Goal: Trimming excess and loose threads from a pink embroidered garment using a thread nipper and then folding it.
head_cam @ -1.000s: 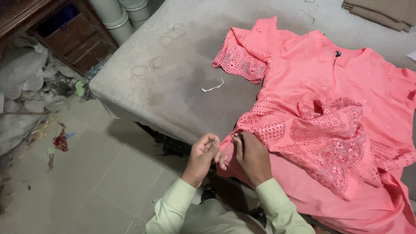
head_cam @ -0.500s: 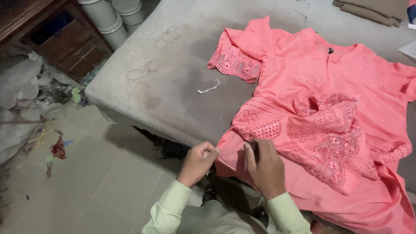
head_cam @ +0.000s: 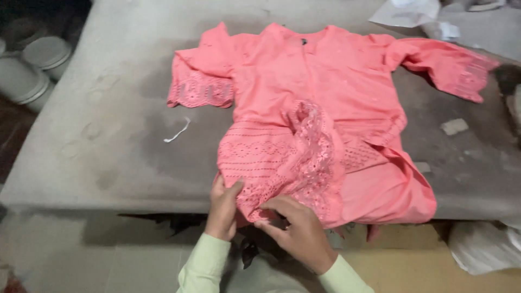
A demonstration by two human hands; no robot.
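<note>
A coral pink tunic [head_cam: 325,97] with eyelet lace trim lies spread on a grey padded table [head_cam: 103,135], sleeves out to both sides. Its embroidered lower hem [head_cam: 282,163] is bunched and folded upward near the table's front edge. My left hand [head_cam: 223,209] presses against the hem's left corner, fingers curled on the fabric. My right hand [head_cam: 296,230] pinches the hem's lower edge just beside it. Both wrists wear pale green sleeves.
A small white scrap [head_cam: 178,131] lies on the table left of the tunic. White buckets [head_cam: 27,70] stand at the far left on the floor. Crumpled white paper [head_cam: 412,11] sits at the table's back right, and a white bag [head_cam: 483,249] lies below right.
The view has swung right and over the table, so the whole tunic is seen. My hands have shifted from the hanging hem edge up onto the hem at the table's front.
</note>
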